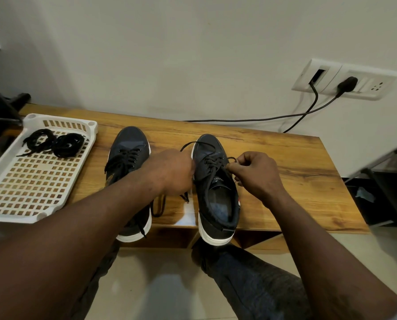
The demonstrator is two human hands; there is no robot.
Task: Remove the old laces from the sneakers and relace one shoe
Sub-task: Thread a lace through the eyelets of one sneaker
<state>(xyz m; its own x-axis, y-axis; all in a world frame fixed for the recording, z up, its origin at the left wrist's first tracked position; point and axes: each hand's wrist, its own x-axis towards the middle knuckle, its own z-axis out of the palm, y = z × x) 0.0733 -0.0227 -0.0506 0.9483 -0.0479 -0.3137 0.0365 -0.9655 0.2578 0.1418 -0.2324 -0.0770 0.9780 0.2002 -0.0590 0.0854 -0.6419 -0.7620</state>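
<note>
My right hand (255, 174) is pinching the black lace (212, 163) of the right sneaker (216, 197), which is standing on the wooden table (285, 162) beside the left sneaker (129, 144). My left hand (169, 172) is resting against its side (fingers are hidden, so I cannot tell its grip).

One head-worn view, facing forward and down, close above table (296, 162)
</note>
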